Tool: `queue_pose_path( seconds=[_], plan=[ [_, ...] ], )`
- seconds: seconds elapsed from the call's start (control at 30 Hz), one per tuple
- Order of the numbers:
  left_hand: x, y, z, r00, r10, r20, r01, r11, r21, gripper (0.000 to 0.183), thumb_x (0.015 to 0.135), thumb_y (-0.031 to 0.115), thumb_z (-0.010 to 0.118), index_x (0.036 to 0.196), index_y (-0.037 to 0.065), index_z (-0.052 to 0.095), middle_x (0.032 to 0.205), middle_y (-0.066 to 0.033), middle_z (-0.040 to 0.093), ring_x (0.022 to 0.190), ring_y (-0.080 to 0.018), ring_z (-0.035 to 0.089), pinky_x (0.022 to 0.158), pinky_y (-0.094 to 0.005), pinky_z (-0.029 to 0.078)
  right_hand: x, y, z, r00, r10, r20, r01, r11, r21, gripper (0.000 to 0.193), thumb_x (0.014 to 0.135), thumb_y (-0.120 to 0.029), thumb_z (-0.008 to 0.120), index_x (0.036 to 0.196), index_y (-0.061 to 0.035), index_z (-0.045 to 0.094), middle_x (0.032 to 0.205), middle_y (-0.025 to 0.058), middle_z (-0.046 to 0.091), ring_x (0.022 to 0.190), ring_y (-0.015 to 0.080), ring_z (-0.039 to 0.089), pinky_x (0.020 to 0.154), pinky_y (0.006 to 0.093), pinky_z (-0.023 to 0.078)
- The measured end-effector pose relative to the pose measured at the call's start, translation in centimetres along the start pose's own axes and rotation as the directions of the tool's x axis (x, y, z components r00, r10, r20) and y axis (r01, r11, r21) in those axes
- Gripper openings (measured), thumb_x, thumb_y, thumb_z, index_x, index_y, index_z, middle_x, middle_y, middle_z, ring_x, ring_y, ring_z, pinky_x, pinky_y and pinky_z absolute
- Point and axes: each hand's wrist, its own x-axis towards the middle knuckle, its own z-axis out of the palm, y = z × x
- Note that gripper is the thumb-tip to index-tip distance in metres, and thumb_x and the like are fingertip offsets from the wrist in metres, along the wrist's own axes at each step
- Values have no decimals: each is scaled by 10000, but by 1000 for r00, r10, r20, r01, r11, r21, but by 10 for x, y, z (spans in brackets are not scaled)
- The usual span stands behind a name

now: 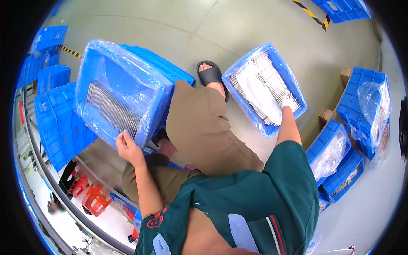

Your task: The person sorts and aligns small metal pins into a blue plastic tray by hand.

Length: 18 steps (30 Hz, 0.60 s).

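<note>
My bare left hand point(128, 148) is at the near edge of a blue bin point(95, 55) lined with clear plastic. Its fingers are pinched together beside the near end of a long row of thin metal rods point(112, 108); what they hold, if anything, is hidden. To the right, my right hand point(289, 102), in a white glove, reaches into a second lined blue bin point(244, 59). Its fingers close on metal rods at the near end of the right-hand row point(272, 78). A white sheet point(254, 87) lies between that row and another along the left side.
Blue crates point(59, 123) stand at the far left, by a metal rail point(63, 191) and red plastic containers point(95, 199). More crates with clear bags point(333, 153) sit at the right, some near wooden blocks point(326, 114). My sandalled foot point(210, 74) is between the two bins.
</note>
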Motion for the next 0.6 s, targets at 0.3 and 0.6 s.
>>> queue_pose_path(
  seconds=[0.3,0.6],
  plan=[
    [0,3,1,993,32,-111,-24,997,75,173,845,204,568,837,31,570,700,-74,579,627,-170,546,597,-292,439,-140,-132,-63,795,-361,487,-274,504,819,88,864,-216,456,855,-130,474,585,-25,421,410,80,332,346,220,237],
    [19,-10,-35,917,-364,160,340,508,-791,156,868,180,540,811,35,531,564,23,439,468,-45,362,421,-192,289,-375,-285,-174,196,-941,277,97,300,949,203,881,-235,501,898,-32,493,617,10,438,440,66,334,357,196,219]
  ],
)
